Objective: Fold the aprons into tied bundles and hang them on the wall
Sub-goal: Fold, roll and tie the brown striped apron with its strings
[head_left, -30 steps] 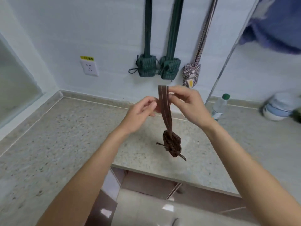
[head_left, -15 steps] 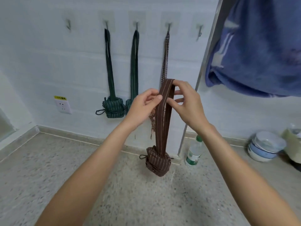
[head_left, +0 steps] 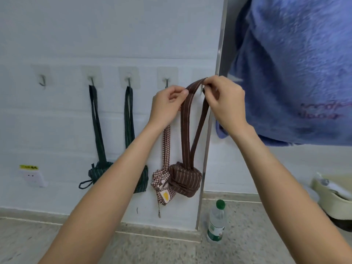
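Brown apron's strap (head_left: 192,86) now higher, by the hook, between both hands' fingers (head_left: 183,92).

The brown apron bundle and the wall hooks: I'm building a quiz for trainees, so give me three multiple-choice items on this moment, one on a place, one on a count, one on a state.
1. Where does the brown bundle hang?
A. left of the green bundles
B. just right of the checked bundle
C. on the counter

2. How many bundles already hang from hooks by their own straps?
A. one
B. three
C. five

3. How is the brown strap held?
A. the left hand and the right hand both pinch its top loop
B. one hand only
C. by neither hand

Answers:
1 B, it touches the checked bundle's right side.
2 B, two green bundles and the checked one hang; the leftmost hook is bare.
3 A, fingers of both hands pinch the loop near the wall.
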### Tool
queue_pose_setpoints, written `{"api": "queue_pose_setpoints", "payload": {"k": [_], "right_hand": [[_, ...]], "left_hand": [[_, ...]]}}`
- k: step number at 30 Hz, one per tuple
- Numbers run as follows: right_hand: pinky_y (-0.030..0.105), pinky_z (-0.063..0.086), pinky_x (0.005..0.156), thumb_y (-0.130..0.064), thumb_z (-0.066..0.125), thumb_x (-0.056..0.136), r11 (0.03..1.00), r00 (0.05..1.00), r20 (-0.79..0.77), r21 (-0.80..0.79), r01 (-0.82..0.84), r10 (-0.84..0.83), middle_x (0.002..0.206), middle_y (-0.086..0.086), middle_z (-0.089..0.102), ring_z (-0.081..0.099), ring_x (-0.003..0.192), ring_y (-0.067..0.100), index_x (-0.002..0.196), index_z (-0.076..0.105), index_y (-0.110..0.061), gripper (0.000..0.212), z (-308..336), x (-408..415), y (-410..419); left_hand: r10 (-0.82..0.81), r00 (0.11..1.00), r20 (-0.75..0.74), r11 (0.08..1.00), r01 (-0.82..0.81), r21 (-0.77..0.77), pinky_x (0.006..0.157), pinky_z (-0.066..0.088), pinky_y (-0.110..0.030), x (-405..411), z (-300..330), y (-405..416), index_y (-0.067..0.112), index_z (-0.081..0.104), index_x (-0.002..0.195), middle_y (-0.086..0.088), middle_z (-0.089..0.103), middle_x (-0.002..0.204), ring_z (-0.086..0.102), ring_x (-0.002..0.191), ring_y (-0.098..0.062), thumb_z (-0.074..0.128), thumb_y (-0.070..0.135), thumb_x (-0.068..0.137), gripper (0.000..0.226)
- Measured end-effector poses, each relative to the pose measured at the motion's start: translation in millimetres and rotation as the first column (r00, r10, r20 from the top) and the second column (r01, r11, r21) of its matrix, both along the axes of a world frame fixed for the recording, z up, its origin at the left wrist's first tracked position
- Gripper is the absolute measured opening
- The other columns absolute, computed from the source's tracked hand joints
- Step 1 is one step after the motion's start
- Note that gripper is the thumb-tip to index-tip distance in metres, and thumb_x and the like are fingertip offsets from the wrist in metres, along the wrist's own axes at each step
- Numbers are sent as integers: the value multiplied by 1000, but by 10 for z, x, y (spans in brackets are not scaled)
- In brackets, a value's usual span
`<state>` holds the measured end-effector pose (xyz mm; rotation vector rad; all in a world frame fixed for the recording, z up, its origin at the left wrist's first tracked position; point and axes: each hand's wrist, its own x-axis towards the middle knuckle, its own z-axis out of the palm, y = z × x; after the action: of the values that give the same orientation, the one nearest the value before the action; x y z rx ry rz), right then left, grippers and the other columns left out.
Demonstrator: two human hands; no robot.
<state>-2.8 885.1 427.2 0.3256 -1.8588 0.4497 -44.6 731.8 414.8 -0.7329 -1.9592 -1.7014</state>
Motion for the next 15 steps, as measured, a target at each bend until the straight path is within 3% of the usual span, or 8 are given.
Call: {"api": "queue_pose_setpoints", "payload": {"k": [3, 7, 10, 15], "right_hand": [[41, 47, 57, -18, 47, 86, 997, 997, 46, 28, 65, -66, 78, -1, 62, 55, 66, 16, 92, 63, -15, 18, 63, -138, 73], [31, 39, 56, -21, 51, 87, 993, 979, 177, 80, 92, -105, 74, -10, 55, 57, 71, 16, 96, 62, -18, 14, -27, -213, 151], [27, 35, 58, -23, 52, 88, 994, 972, 212, 43, 97, -104, 73, -11, 54, 53, 70, 11, 100, 61, -20, 16, -86, -212, 191], [32, 41, 59, -21, 55, 84, 977, 954, 242, 157, 144, -180, 81, -2, 60, 58, 75, 21, 90, 60, -19, 8, -269, -193, 212]], "left_hand": [[68, 997, -42, 992, -72, -105, 73, 56, -31, -186, 57, 84, 18, 69, 90, -1, 71, 82, 68, 76, -12, 59, 25, 90, 12], [175, 982, -77, 946, -189, -264, 83, 52, -34, -303, -48, 156, 23, 69, 84, 4, 71, 73, 68, 71, -10, 60, 30, 88, 12], [193, 978, -78, 944, -206, -259, 81, 53, -34, -279, -89, 211, 24, 68, 82, 4, 71, 70, 67, 68, -7, 60, 31, 88, 12], [206, 976, -67, 947, -216, -237, 77, 55, -36, -188, -220, 250, 18, 67, 87, 5, 68, 72, 67, 67, -10, 61, 28, 88, 11]]}}
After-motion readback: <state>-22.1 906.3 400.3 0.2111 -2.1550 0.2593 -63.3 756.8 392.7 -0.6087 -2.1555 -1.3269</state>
